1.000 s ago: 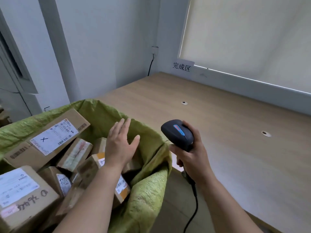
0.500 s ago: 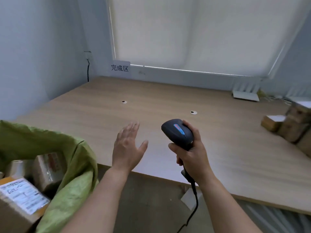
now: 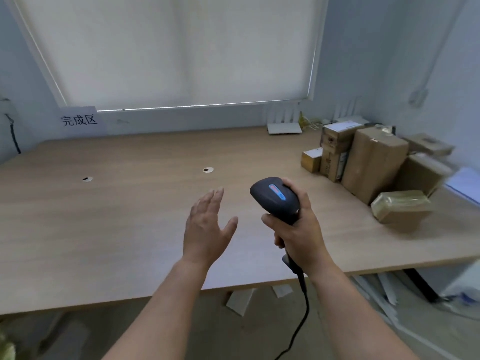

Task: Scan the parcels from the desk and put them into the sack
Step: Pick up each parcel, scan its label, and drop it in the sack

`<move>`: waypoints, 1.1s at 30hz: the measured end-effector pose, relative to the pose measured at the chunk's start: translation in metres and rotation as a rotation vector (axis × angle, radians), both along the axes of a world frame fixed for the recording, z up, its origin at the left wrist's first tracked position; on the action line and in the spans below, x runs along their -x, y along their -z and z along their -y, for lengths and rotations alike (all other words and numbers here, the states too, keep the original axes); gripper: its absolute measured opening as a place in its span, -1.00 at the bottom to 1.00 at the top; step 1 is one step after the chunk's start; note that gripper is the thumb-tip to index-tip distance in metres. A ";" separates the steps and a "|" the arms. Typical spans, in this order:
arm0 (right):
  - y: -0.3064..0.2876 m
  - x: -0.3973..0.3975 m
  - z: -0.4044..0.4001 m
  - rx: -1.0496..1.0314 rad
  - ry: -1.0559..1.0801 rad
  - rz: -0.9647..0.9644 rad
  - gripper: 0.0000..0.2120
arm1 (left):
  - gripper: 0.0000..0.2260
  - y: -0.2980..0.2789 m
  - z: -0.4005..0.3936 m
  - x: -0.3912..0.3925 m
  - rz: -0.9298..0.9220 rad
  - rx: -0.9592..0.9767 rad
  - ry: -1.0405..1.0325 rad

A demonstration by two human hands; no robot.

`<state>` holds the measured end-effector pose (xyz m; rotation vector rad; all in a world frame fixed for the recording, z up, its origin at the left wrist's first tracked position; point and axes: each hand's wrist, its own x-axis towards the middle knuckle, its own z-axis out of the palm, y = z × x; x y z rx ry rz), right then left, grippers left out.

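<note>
My right hand grips a black corded barcode scanner with a blue light on top, held over the wooden desk. My left hand hovers empty above the desk, palm open, fingers spread, just left of the scanner. Several cardboard parcels stand grouped at the desk's right end: a tall brown box, a small taped parcel nearest the front, a small yellowish box at the left of the group. Only a sliver of the green sack shows at the bottom left corner.
A paper sign with Chinese characters leans on the wall under the drawn window blind. A white router sits at the back of the desk. Two cable holes are set in the desktop. Papers lie on the floor under the desk.
The view has swung right, away from the sack of parcels to the desk. My left hand left the sack and now hovers over the desk. The parcel pile came into view.
</note>
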<state>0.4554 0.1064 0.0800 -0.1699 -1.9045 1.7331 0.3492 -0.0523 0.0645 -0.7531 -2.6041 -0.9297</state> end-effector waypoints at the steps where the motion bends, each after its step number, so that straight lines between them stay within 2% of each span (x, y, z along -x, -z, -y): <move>1: 0.000 -0.003 -0.011 0.003 0.019 -0.006 -0.34 | -0.39 -0.001 -0.012 0.000 0.001 -0.002 0.014; 11: 0.007 -0.015 -0.110 -0.022 0.207 -0.019 -0.33 | -0.37 0.002 -0.128 0.013 0.007 -0.010 0.172; 20: 0.009 0.024 -0.213 -0.090 0.314 0.003 -0.31 | -0.36 0.004 -0.235 0.064 0.018 -0.005 0.238; 27: -0.002 0.044 -0.292 -0.069 0.415 0.000 -0.31 | -0.35 -0.011 -0.334 0.100 0.016 0.015 0.349; 33: 0.002 0.035 -0.359 -0.027 0.437 -0.002 -0.33 | -0.37 -0.020 -0.420 0.098 -0.031 0.043 0.432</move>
